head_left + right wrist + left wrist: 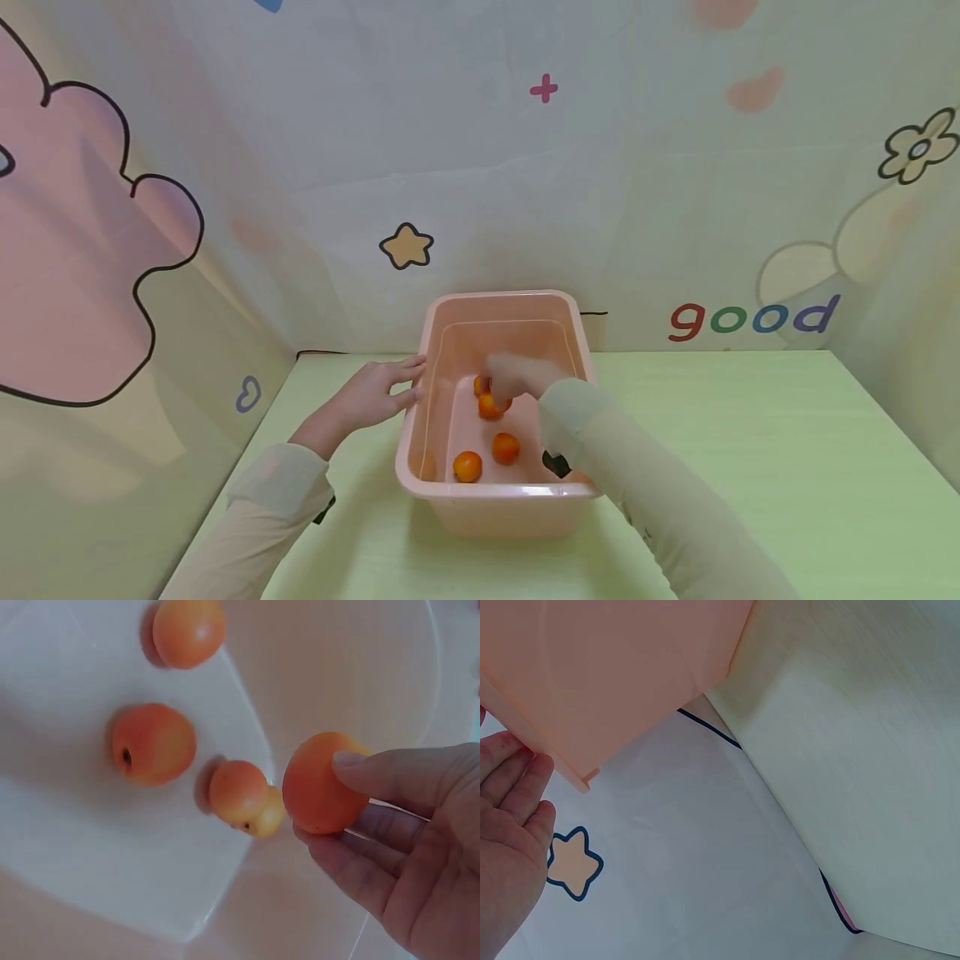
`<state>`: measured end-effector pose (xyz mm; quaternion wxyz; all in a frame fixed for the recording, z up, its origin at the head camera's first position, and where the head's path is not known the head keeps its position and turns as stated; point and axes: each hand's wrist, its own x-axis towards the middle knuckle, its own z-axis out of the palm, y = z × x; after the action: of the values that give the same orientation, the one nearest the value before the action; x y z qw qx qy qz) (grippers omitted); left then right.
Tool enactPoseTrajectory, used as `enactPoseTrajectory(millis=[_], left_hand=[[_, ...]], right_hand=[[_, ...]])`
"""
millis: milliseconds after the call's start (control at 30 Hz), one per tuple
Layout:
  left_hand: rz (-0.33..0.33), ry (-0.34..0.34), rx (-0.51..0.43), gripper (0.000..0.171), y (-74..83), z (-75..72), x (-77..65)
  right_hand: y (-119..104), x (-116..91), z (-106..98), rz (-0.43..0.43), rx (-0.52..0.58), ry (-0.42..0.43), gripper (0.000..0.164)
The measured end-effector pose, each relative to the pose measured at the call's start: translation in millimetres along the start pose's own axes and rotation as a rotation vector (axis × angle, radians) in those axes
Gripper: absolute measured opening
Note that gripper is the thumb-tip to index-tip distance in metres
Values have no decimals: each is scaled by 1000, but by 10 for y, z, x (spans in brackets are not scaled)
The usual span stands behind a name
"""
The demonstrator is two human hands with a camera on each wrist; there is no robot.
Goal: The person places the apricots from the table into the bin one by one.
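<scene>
My right hand (517, 375) is inside a pink plastic basin (504, 491). In the right wrist view, its thumb and fingers pinch an orange-red apricot (322, 784), held near the basin wall. Two apricots sit close together just beyond it, a reddish one (238, 789) partly covering a yellower one (268, 815). Farther off on the basin floor lie an apricot with a dark stem pit (154, 746) and another apricot (190, 631). My left hand (371, 394) touches the basin's left side; its fingertips (540, 766) rest along the outer rim, fairly straight.
Under the basin is a pale green tabletop (720, 433). Behind it, a light wall covering (487, 200) with a star (407, 247) and coloured letters (753, 318) meets the table's back edge. The covering continues on both sides.
</scene>
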<state>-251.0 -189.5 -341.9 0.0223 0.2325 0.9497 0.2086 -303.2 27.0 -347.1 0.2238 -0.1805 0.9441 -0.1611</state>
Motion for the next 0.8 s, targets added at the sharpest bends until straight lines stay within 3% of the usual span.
enactPoseTrajectory(millis=[200,267,433,500,667,800], left_hand=[[7,8,4,50,-20,6,0],[5,11,2,50,-28,10,-1],[12,12,3,50,-25,15,-1],[18,14,6,50,-22,12,-1],[31,22,14,50,-19,0,-5],[36,23,21,49,-25,0,-5]], right_hand=[[-107,12,112,-27,77,-54,25],[-133,14,150,-22,148,-68,24],[-147,-16,221,91,390,-85,23],[-144,-19,240,119,439,-92,24],[-146,6,254,87,378,-125,31],[-152,-7,256,112,374,-131,37]])
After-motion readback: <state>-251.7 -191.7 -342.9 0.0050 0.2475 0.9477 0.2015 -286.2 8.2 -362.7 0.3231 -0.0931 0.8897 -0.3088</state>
